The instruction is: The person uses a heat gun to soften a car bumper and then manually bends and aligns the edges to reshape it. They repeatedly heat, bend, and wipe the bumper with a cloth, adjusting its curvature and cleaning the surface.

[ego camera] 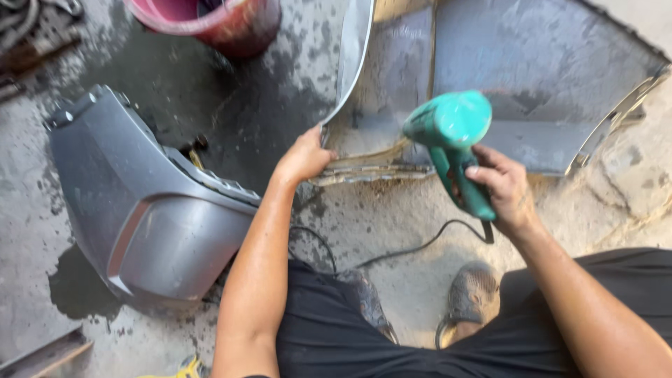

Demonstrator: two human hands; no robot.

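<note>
My right hand (504, 185) grips the handle of a green heat gun (451, 129), whose nozzle points down and away at the lower edge of a large grey car body panel (546, 77) lying on the concrete floor. My left hand (304, 155) holds the panel's near corner, fingers curled over the ragged, rusty edge (371, 171). The gun's black cord (406, 248) trails across the floor toward my feet. The nozzle tip is hidden behind the gun's body.
A grey bumper piece (147, 210) lies on the left. A red bucket (217, 21) stands at the top. My shoes (472, 290) and black shorts fill the bottom. The floor (231, 105) is wet and stained dark. A metal strip (42, 357) lies at the bottom left.
</note>
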